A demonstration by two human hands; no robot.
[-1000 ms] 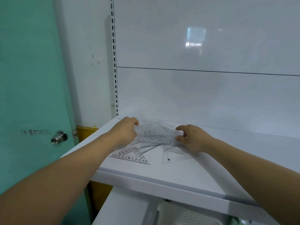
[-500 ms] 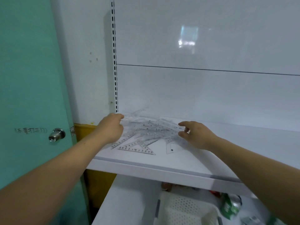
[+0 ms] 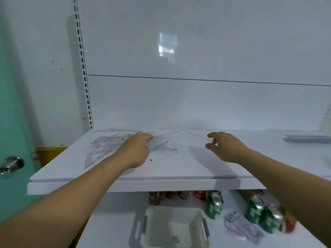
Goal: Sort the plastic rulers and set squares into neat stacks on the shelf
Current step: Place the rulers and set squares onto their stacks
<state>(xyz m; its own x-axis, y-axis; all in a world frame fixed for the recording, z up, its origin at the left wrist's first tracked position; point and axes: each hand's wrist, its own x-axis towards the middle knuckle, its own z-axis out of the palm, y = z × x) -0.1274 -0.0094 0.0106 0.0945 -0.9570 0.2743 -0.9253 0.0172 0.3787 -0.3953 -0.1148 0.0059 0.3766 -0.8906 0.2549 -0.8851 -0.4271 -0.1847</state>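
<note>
Several clear plastic rulers and set squares (image 3: pixel 111 142) lie scattered across the left part of the white shelf (image 3: pixel 161 176). One set square (image 3: pixel 95 158) sits nearest the front edge. My left hand (image 3: pixel 138 151) lies on the middle of the pile, fingertips curled down onto the clear pieces. My right hand (image 3: pixel 225 147) hovers at the pile's right end, thumb and fingers loosely curved and apart; the blurred end of a clear ruler (image 3: pixel 189 138) reaches toward them, contact unclear.
A flat stack of rulers (image 3: pixel 308 138) lies at the shelf's far right. The lower shelf holds a white perforated basket (image 3: pixel 175 228), green cans (image 3: pixel 215 204) and a packet (image 3: pixel 241 228). A green door with a metal knob (image 3: pixel 12 163) stands at the left.
The view has shifted down and right, showing the lower shelf. My left hand has moved right onto the pile's middle. My right hand has moved right and lifted off the pieces.
</note>
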